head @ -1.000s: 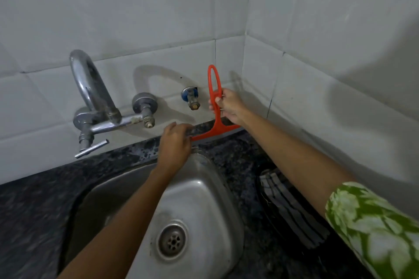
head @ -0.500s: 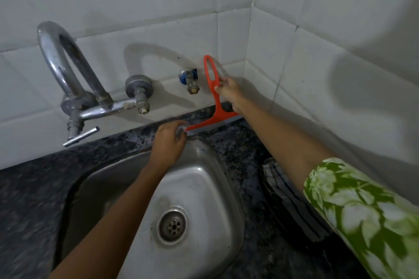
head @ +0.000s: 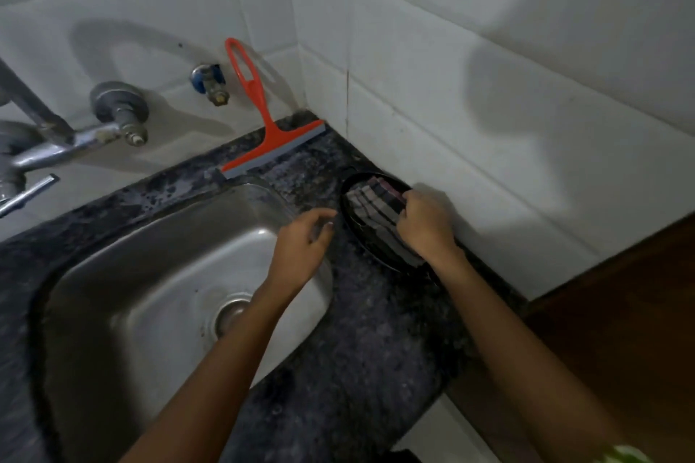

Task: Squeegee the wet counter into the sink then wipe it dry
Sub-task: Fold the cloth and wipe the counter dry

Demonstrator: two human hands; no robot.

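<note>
The red squeegee (head: 259, 120) leans against the back wall tiles, its blade resting on the dark granite counter (head: 361, 342) behind the steel sink (head: 150, 274). Nobody holds it. A striped cloth (head: 370, 201) lies in a black round dish (head: 348, 216) by the right wall. My right hand (head: 425, 225) is closed on the cloth's near end. Just left of the dish, over the sink's right rim, my left hand (head: 301, 248) hovers with fingers loosely apart and nothing in it.
A chrome tap (head: 56, 139) juts from the back wall at the left, with a small blue-capped valve (head: 208, 83) to its right. White tiled walls meet in the corner behind the squeegee. A brown wooden surface (head: 620, 331) borders the counter at the right.
Both hands let go of the squeegee, which now stands against the wall. They moved back toward me and to the right; the right hand closed on the striped cloth.
</note>
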